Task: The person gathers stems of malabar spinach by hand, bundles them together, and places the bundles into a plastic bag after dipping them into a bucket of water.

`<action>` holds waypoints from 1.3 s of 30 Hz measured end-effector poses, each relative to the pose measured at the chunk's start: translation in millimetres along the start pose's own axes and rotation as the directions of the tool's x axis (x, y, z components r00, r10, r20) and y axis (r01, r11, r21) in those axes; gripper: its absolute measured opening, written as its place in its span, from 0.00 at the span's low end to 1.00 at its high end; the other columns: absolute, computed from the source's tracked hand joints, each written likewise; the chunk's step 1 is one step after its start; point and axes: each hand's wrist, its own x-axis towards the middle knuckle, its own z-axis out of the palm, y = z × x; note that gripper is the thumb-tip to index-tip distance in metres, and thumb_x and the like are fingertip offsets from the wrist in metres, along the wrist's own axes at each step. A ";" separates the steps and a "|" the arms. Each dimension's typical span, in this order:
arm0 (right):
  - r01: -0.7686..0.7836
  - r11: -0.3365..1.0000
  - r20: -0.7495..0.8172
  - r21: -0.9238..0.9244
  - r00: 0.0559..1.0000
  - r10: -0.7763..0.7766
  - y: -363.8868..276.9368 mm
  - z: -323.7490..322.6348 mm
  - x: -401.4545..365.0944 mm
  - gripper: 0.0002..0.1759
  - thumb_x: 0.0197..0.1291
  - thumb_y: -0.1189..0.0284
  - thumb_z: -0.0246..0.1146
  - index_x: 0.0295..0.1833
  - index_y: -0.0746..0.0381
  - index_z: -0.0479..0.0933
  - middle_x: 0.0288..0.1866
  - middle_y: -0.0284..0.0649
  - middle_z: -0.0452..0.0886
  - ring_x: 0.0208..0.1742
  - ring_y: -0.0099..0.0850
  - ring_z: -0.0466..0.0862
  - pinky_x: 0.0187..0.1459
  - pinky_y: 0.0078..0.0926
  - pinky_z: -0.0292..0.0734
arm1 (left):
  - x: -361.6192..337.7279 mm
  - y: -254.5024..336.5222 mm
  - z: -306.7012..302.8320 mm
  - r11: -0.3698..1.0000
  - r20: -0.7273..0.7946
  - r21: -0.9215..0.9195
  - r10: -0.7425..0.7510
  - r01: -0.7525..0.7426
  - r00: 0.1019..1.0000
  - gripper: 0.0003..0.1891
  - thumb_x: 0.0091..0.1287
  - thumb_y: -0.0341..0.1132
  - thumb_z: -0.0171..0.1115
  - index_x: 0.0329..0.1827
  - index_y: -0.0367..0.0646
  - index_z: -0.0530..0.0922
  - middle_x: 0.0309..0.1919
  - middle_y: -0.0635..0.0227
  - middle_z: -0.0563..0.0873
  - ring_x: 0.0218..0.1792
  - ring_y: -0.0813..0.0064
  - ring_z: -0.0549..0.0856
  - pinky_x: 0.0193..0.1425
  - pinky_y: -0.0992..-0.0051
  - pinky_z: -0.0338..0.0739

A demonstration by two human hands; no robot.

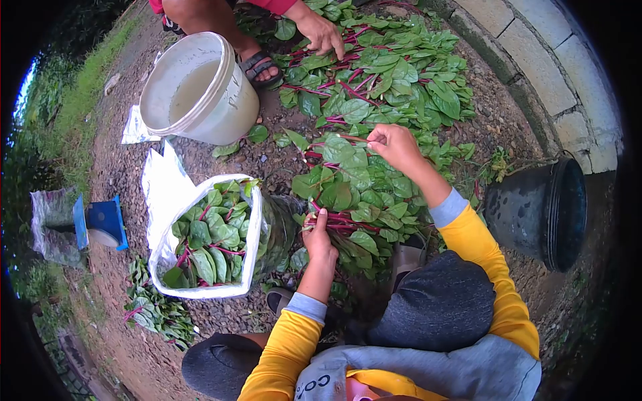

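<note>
In the middle of the frame is a bunch of wide green leaves on purple-red stems (342, 219). The left hand (319, 242) is closed around the stems, with its thumb on top. The bunch is likely light and bendy. The leaves look soft and thin, so they could tear or bruise, and they may be a bit slippery if wet. The stems look firmer, so the best place to hold is low on the stems, all together, with a gentle squeeze.

Just above, the right hand (397, 148) pinches a thin reddish-brown strand (353, 138) between thumb and finger. I cannot tell if it is a stem.

A big flat pile of the same green leaves (408, 80) spreads up to the top of the frame. Another person's hand (321, 32) reaches into it there. Left of center stands a white-rimmed plastic bag (253, 240) full of leaves. A round white plastic bucket (235, 110) sits at upper left, and a round black plastic bucket (518, 214) at right.
</note>
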 end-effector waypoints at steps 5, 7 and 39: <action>-0.046 0.980 0.184 0.194 0.983 0.010 -21.6 43.9 -46.5 0.07 0.44 0.75 0.70 0.30 0.62 0.79 0.25 0.41 0.82 0.27 0.32 0.83 0.31 0.30 0.76 | 7.7 -7.8 -1.7 0.998 0.014 -0.032 0.059 -0.059 0.998 0.08 0.59 0.28 0.67 0.38 0.46 0.75 0.35 0.73 0.81 0.35 0.77 0.80 0.40 0.71 0.78; -0.087 0.975 0.257 0.206 0.966 0.032 -20.5 62.2 -67.1 0.06 0.44 0.75 0.70 0.29 0.63 0.79 0.25 0.42 0.82 0.27 0.32 0.83 0.31 0.30 0.76 | 6.3 -4.6 0.7 0.997 0.019 -0.079 0.018 -0.017 1.000 0.09 0.60 0.28 0.66 0.39 0.47 0.75 0.35 0.73 0.82 0.35 0.76 0.81 0.40 0.70 0.78; 0.355 0.916 -0.146 -0.184 0.912 -0.383 -63.8 -16.2 -80.1 0.32 0.35 0.79 0.66 0.53 0.60 0.70 0.47 0.43 0.78 0.51 0.42 0.77 0.52 0.40 0.69 | -85.7 61.1 85.7 0.966 0.554 -0.260 0.141 0.010 0.820 0.13 0.67 0.34 0.58 0.54 0.46 0.73 0.50 0.71 0.80 0.53 0.75 0.77 0.61 0.68 0.69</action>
